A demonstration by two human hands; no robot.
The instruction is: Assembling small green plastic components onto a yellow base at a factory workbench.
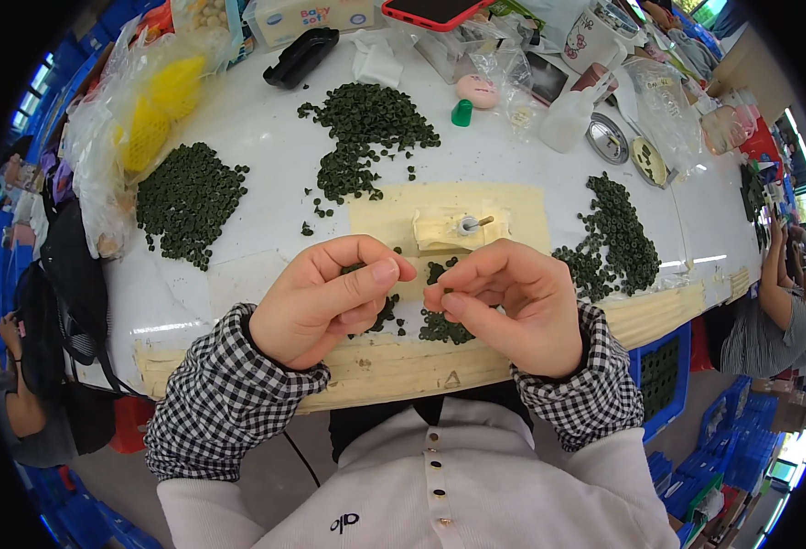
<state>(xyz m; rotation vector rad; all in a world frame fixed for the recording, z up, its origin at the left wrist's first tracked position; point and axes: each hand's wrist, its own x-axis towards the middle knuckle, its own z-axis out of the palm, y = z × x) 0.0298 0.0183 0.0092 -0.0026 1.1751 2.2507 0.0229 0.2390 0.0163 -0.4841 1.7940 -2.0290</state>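
Observation:
My left hand (334,297) is closed, thumb pressed along the index finger; what it pinches, if anything, is hidden. Between the thumb and fingertips of my right hand (522,306) is a small dark green piece (448,291), mostly covered. The two hands are apart, held over the table's near edge. Below them lies a loose scatter of the same small green pieces (444,328). Just beyond my right hand, a block wrapped in cream tape (435,229) carries a white collar with a brass-coloured pin (485,220) sticking out.
Heaps of green pieces lie at the left (188,201), far middle (366,119) and right (618,238). Farther back are a black case (300,58), a green cap (462,113), a white bottle (568,119) and a red-edged phone (435,11). A blue crate (645,425) stands below right.

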